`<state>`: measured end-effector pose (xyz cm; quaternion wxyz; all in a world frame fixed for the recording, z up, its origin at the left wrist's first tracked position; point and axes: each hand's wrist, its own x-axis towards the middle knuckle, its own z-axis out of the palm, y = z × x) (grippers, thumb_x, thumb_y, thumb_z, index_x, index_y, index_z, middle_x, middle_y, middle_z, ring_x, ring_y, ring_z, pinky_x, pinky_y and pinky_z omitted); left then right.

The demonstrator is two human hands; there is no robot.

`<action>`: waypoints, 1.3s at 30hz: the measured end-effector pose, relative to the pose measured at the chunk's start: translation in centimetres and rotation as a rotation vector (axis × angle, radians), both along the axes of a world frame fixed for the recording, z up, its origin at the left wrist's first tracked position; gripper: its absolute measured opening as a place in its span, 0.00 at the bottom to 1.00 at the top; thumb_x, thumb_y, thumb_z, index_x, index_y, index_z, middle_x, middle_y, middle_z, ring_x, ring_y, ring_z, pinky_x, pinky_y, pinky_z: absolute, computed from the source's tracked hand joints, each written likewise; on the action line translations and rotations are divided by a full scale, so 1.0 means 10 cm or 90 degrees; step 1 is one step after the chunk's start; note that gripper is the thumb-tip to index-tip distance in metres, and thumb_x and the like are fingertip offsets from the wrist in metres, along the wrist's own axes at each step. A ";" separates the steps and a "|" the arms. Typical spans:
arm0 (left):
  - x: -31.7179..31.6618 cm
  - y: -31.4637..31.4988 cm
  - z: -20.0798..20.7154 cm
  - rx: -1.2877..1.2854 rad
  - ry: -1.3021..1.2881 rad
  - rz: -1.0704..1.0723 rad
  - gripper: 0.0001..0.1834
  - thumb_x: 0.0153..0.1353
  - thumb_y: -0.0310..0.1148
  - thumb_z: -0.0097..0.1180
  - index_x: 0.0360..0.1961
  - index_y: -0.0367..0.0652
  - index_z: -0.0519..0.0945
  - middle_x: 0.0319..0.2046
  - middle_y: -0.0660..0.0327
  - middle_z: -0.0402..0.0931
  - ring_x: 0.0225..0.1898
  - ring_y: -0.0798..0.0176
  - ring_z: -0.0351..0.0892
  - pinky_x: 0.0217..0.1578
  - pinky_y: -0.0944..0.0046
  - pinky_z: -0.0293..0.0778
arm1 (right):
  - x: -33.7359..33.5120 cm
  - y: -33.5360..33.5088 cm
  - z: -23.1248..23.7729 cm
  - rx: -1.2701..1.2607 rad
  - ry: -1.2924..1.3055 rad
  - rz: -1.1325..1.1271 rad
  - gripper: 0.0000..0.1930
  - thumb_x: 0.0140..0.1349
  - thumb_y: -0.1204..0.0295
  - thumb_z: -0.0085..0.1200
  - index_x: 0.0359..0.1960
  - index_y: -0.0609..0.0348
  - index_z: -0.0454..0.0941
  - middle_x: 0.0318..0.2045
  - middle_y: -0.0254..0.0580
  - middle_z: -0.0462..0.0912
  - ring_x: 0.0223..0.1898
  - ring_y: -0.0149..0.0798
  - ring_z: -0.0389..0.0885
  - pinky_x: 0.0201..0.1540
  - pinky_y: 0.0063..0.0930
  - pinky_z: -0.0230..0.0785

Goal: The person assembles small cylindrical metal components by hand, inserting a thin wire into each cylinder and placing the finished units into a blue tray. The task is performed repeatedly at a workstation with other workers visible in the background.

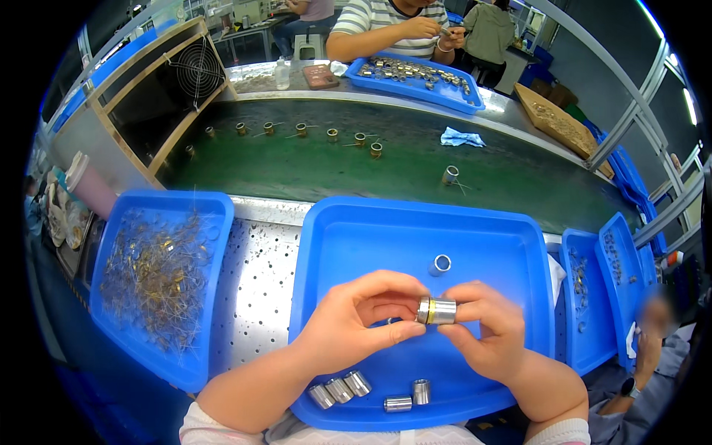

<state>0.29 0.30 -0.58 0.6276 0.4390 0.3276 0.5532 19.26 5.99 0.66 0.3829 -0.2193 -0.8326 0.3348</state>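
Over the large blue tray (371, 233), a shiny metal cylinder with a yellow band (443, 311) lies level between my hands. My left hand (345, 326) grips its left end between thumb and fingers. At the other end, the fingers and thumb of my right hand (493, 330) close round the bare metal. Just beyond stands an open-ended metal sleeve (440, 265). Three metal cylinders (339, 390) lie side by side near the tray's front left. Two more cylinders (398, 403) rest by the front edge. A small piece behind my left fingers is mostly hidden.
A blue tray of tangled wired parts (159, 278) sits left. Beyond, a green conveyor belt (311, 174) carries several small wired cylinders and a blue cloth (462, 138). Across it, a person (393, 30) works over a parts tray (415, 74). Blue trays (586, 348) and another person's arm (645, 363) are right.
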 end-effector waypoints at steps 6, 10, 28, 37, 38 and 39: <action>-0.03 0.02 0.02 -0.099 -0.038 -0.073 0.20 0.50 0.17 0.57 0.45 0.33 0.69 0.45 0.53 0.70 0.48 0.61 0.72 0.51 0.62 0.69 | -0.02 0.03 -0.01 0.103 0.003 0.039 0.11 0.42 0.82 0.63 0.28 0.62 0.75 0.35 0.46 0.78 0.37 0.45 0.78 0.38 0.31 0.72; -0.01 0.01 -0.02 -0.074 -0.031 -0.051 0.18 0.50 0.17 0.58 0.44 0.32 0.70 0.45 0.53 0.70 0.48 0.60 0.72 0.52 0.62 0.69 | -0.05 0.00 0.01 0.121 0.006 0.017 0.09 0.44 0.81 0.62 0.27 0.63 0.74 0.38 0.49 0.78 0.39 0.45 0.79 0.37 0.29 0.74; 0.02 -0.04 0.02 -0.068 -0.045 -0.005 0.18 0.48 0.20 0.60 0.42 0.32 0.72 0.39 0.55 0.74 0.42 0.65 0.76 0.47 0.66 0.73 | -0.02 -0.06 -0.07 0.051 0.031 0.018 0.08 0.50 0.79 0.58 0.29 0.63 0.71 0.38 0.53 0.79 0.33 0.42 0.82 0.31 0.24 0.76; -0.02 0.01 -0.03 -0.111 -0.113 -0.067 0.18 0.49 0.20 0.60 0.43 0.32 0.72 0.39 0.56 0.74 0.43 0.66 0.74 0.48 0.68 0.71 | -0.06 -0.02 -0.02 0.093 0.014 0.028 0.08 0.49 0.80 0.59 0.28 0.62 0.71 0.39 0.52 0.78 0.37 0.44 0.81 0.34 0.26 0.76; -0.03 0.01 -0.03 -0.111 -0.102 -0.064 0.18 0.49 0.20 0.60 0.43 0.32 0.72 0.39 0.55 0.74 0.43 0.66 0.74 0.48 0.68 0.72 | -0.06 -0.01 -0.02 0.102 0.006 0.030 0.08 0.49 0.80 0.59 0.28 0.62 0.71 0.40 0.53 0.78 0.38 0.44 0.81 0.35 0.26 0.76; -0.04 0.02 -0.02 -0.112 -0.090 -0.061 0.18 0.49 0.20 0.60 0.43 0.32 0.72 0.40 0.55 0.74 0.43 0.66 0.74 0.48 0.68 0.72 | -0.05 -0.01 -0.02 0.111 -0.003 0.032 0.08 0.50 0.80 0.58 0.29 0.62 0.71 0.40 0.53 0.78 0.38 0.44 0.81 0.35 0.26 0.76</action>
